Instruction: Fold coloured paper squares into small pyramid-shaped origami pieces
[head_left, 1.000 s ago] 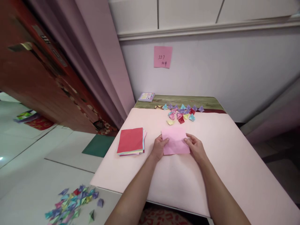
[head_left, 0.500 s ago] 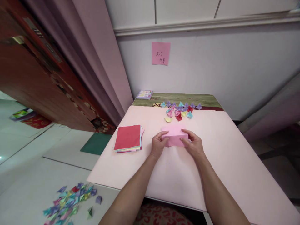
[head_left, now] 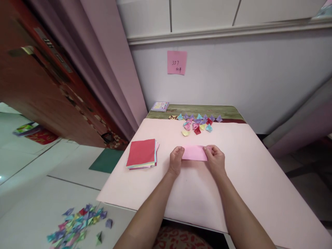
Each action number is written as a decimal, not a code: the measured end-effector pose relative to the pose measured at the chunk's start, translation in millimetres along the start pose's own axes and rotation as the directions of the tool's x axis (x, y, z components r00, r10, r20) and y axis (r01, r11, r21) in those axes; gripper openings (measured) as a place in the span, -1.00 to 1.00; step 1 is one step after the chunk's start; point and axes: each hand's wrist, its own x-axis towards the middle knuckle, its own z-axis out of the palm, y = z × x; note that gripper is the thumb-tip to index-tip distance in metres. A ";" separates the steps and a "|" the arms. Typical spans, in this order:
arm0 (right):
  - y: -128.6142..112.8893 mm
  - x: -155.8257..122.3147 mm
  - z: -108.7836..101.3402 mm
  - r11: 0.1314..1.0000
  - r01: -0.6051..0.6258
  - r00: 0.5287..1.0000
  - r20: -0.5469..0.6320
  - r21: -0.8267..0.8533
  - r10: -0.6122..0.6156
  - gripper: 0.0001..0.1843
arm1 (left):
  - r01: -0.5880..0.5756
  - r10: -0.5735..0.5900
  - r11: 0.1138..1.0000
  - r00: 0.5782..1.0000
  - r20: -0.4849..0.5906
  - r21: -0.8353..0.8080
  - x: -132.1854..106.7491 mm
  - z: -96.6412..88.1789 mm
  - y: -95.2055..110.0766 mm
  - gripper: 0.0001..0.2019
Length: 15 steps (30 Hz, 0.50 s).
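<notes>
A pink sheet of paper (head_left: 194,153), folded in half into a flat rectangle, lies on the pale pink table top (head_left: 249,180). My left hand (head_left: 175,160) pinches its left end with the fingers closed. At the right end my right hand (head_left: 215,159) pinches the sheet the same way. A stack of coloured square papers (head_left: 141,153) with a red sheet on top rests to the left of my left hand. Beyond the folded sheet lies a cluster of several small folded paper pieces (head_left: 198,122) in blue, purple, pink, red and yellow.
A small paper pack (head_left: 160,106) sits at the table's far left corner, against the wall with a pink note (head_left: 176,62). A dark red door (head_left: 38,90) and curtain (head_left: 109,69) stand left. More folded pieces (head_left: 77,224) lie on the white surface at lower left.
The flat pink sheet has been folded away from me, its near edge brought over to the far edge. Both hands have moved up to the ends of the folded strip.
</notes>
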 end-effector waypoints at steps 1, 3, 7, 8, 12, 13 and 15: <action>1.1 0.2 1.4 1.000 -0.003 0.999 -0.044 -0.015 0.002 -0.63 | 0.041 -0.040 0.999 0.999 0.029 -0.031 -1.3 1.6 1.2 -0.60; 2.1 0.5 5.1 1.000 -0.007 0.993 -0.121 -0.028 0.003 -0.60 | 0.124 -0.119 0.990 0.990 0.081 -0.067 -2.6 4.8 3.0 -0.53; -1.1 -2.6 14.8 0.996 -0.013 0.995 -0.094 0.083 0.021 -0.60 | 0.172 -0.171 0.984 0.985 0.030 -0.035 1.5 13.1 0.3 -0.51; -2.4 -4.2 16.8 0.993 -0.028 0.998 -0.047 0.113 0.034 -0.61 | 0.165 -0.165 0.986 0.986 -0.002 -0.032 3.2 15.4 -1.6 -0.53; -4.7 -8.9 19.3 0.992 -0.081 0.987 0.143 0.097 0.067 -0.61 | 0.069 -0.079 0.995 0.987 -0.142 -0.077 7.9 20.2 -10.2 -0.58; -4.1 -9.1 18.5 0.993 -0.081 0.982 0.179 0.086 0.065 -0.60 | 0.042 -0.053 0.996 0.986 -0.156 -0.074 8.0 19.8 -11.9 -0.60; -1.9 -8.2 16.1 0.994 -0.075 0.971 0.233 0.074 0.056 -0.58 | 0.012 -0.017 0.999 0.989 -0.145 -0.037 6.9 17.5 -14.0 -0.64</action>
